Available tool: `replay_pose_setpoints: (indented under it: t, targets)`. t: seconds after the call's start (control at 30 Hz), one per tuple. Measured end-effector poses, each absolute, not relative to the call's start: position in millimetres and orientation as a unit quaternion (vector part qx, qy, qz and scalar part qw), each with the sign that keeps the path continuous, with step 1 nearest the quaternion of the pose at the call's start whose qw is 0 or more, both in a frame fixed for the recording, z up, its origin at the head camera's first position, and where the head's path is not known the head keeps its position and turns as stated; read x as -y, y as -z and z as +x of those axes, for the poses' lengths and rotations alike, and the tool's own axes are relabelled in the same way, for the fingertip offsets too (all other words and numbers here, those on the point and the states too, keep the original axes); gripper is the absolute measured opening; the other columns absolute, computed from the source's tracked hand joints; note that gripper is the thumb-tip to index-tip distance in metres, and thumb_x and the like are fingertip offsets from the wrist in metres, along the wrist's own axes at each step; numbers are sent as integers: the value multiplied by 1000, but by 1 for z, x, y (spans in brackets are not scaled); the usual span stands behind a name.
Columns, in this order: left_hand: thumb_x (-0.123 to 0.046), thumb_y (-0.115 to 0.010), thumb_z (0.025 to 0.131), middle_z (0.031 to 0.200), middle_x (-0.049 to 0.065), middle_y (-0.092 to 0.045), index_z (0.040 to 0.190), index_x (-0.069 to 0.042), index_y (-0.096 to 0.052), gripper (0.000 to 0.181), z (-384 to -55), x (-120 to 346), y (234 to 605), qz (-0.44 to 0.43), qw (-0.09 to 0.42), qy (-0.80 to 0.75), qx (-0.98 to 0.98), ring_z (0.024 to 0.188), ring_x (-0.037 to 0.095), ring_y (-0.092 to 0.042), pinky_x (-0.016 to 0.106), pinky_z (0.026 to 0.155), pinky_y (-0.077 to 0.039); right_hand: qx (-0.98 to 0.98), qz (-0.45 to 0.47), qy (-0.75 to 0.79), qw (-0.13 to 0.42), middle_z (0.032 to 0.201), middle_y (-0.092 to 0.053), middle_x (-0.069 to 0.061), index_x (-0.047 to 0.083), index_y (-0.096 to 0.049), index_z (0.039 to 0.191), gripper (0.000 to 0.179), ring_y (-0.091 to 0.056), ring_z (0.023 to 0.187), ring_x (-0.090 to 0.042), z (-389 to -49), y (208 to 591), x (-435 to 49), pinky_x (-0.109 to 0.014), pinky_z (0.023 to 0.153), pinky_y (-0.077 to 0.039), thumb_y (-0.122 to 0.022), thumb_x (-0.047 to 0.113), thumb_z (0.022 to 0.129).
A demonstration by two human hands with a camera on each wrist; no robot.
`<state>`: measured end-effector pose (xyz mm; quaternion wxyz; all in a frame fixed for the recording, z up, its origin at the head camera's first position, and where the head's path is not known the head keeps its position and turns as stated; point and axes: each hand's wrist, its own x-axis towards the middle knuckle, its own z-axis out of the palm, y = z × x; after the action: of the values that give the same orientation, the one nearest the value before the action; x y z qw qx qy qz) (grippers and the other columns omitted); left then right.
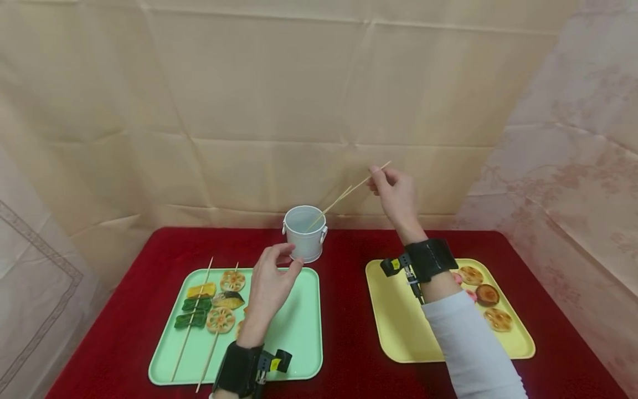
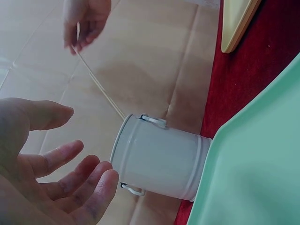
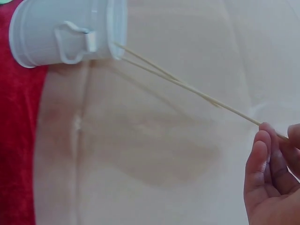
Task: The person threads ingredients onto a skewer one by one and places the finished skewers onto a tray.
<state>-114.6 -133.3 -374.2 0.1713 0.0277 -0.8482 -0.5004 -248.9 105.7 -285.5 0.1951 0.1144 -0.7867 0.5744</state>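
Well, from my far end of the link, the right hand [image 1: 399,197] pinches a thin wooden skewer [image 3: 234,111] close to its upper end, raised above the rear edge of the tabletop [image 1: 344,321]. That skewer slants down to the white bucket [image 1: 306,244], which stands near the middle of the rear edge, just behind the rear right corner of the green tray [image 1: 299,343]. A second skewer [image 3: 145,61] leans out of the same bucket and crosses the held one; whether they touch there, I can't tell. The left hand [image 1: 271,280] holds nothing: its fingers are loosely spread and bent, thumb apart, over the rear of the green tray, near the bucket.

That crossing is what I'd worry about most. If the sticks catch, a pull could drag the second one along, and a sideways tug against the rim might tip the bucket, which looks light and has no hand steadying it. Pinched so near one end, the long free part could swing. A low swing leftward could knock the skewer with green pieces [image 1: 191,313] on the green tray's left half. And a right forearm lowered carelessly, I reckon, could sweep its sleeve [image 1: 463,332] through the food pieces [image 1: 487,295] by the right edge of the yellow tray [image 1: 404,327].
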Motion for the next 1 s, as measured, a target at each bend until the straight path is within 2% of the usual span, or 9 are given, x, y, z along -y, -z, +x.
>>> replay_pose_setpoints:
  t: [0.13,0.27,0.43,0.53,0.63,0.83,1.0]
  targets:
    - [-19,-74,96,123,15,-65,127,-4,-67,35,-116,132,373,25,169,504,847,107,35,-66,44,84,-60,758,109,-596,241,91,-71,-7,-4,-74,116,42,-65,83,-15,-238,275,-127,-21,78,-54,-60,34,106]
    - [-19,-73,96,124,16,-64,128,-3,-67,36,-117,132,371,22,164,504,848,108,35,-66,44,85,-60,724,89,-619,290,86,-72,4,-2,-75,114,35,-66,82,-14,-222,270,-147,-21,77,-55,-62,29,105]
    - [-20,-73,96,127,15,-63,130,-4,-66,37,-118,133,370,22,160,505,848,111,35,-65,44,86,-60,662,72,-685,296,89,-75,-1,0,-77,109,24,-69,82,-17,-202,276,-164,-23,78,-57,-68,21,102]
    - [-18,-73,96,126,15,-64,129,-4,-66,36,-118,133,370,23,162,515,841,110,34,-66,45,87,-60,625,70,-731,267,93,-76,-6,-1,-74,109,21,-70,86,-20,-191,287,-168,-23,82,-58,-71,18,100]
    - [-14,-71,96,126,15,-64,128,-4,-66,34,-120,128,367,14,157,545,824,109,34,-68,45,89,-60,591,75,-774,215,97,-76,-8,-3,-70,110,19,-72,89,-20,-181,303,-165,-24,85,-58,-71,13,99]
    - [-14,-65,103,130,17,-65,136,-2,-62,35,-127,112,357,-16,90,674,733,111,33,-68,39,92,-59,545,75,-831,81,96,-78,-8,3,-69,102,2,-74,87,-16,-164,337,-134,-27,85,-59,-67,4,100]
    - [-15,-60,106,134,18,-65,143,-2,-56,39,-127,104,358,-6,55,769,637,119,32,-67,30,94,-57,536,69,-841,0,100,-78,-10,4,-68,103,4,-74,91,-17,-150,362,-98,-30,88,-59,-66,3,101]
